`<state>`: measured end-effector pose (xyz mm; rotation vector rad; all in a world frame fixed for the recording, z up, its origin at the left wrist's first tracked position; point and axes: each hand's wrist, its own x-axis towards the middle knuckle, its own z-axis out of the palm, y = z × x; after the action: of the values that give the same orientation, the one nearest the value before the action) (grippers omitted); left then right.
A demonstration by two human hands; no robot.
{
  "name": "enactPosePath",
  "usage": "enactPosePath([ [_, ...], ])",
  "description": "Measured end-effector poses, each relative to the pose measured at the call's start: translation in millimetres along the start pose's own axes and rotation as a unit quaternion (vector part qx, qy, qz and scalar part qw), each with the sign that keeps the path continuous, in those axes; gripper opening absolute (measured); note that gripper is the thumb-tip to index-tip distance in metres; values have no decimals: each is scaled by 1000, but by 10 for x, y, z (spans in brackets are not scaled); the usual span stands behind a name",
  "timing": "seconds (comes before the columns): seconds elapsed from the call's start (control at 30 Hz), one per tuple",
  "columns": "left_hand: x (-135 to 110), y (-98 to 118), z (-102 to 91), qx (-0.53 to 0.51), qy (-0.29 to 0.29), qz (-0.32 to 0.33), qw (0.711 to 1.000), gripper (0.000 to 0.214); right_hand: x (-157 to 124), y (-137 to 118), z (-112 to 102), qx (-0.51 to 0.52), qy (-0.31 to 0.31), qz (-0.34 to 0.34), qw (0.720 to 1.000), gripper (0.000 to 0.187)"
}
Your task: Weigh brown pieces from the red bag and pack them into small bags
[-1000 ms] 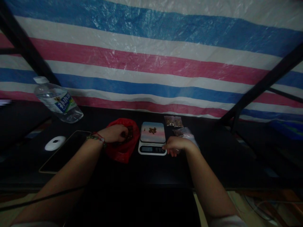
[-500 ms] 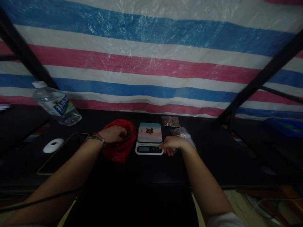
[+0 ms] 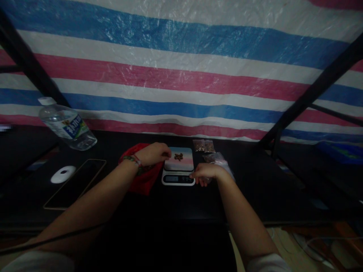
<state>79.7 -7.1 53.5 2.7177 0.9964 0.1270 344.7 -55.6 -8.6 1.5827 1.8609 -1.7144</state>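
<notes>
A white kitchen scale [image 3: 178,181] with a small display lies in the middle of the dark table. On its pastel plate rests a little heap of brown dried pieces [image 3: 178,156]. My left hand [image 3: 154,153] reaches over the red plastic bag [image 3: 141,184] to the plate's left edge, its fingertips pinched together; whatever is between them is too small to make out. At the scale's front right corner, my right hand [image 3: 205,172] touches the panel with one finger, the others apart and pointing down. Part of the bag is hidden beneath my left hand and wrist.
Small clear bags of brown pieces [image 3: 204,146] lie behind my right hand, with more clear bags [image 3: 218,158] beside it. On the left are a phone [image 3: 75,185], a white round object [image 3: 62,174] and a tilted plastic bottle [image 3: 69,126]. A striped sheet [image 3: 181,87] hangs behind.
My left hand has come out of the red bag and moved right to the scale plate's edge, where a single brown piece lay and is now out of sight. My right hand stays put.
</notes>
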Motion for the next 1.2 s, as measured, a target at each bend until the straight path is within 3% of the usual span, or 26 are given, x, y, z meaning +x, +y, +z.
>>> enactPosePath([
  [0.17, 369, 143, 254, -2, -26, 74, 997, 16, 12, 19, -12, 6, -6, -10, 1000, 42],
  [0.33, 413, 49, 372, -16, -3, 90, 996, 15, 28, 34, -22, 12, -10, -1, 1000, 44],
  [0.6, 384, 36, 365, -26, 13, 96, 995, 24, 38, 55, -24, 13, -13, -6, 1000, 43],
  [1.2, 348, 76, 303, -29, 8, 59, 998, 22, 39, 67, -38, 10, -16, -13, 1000, 47],
])
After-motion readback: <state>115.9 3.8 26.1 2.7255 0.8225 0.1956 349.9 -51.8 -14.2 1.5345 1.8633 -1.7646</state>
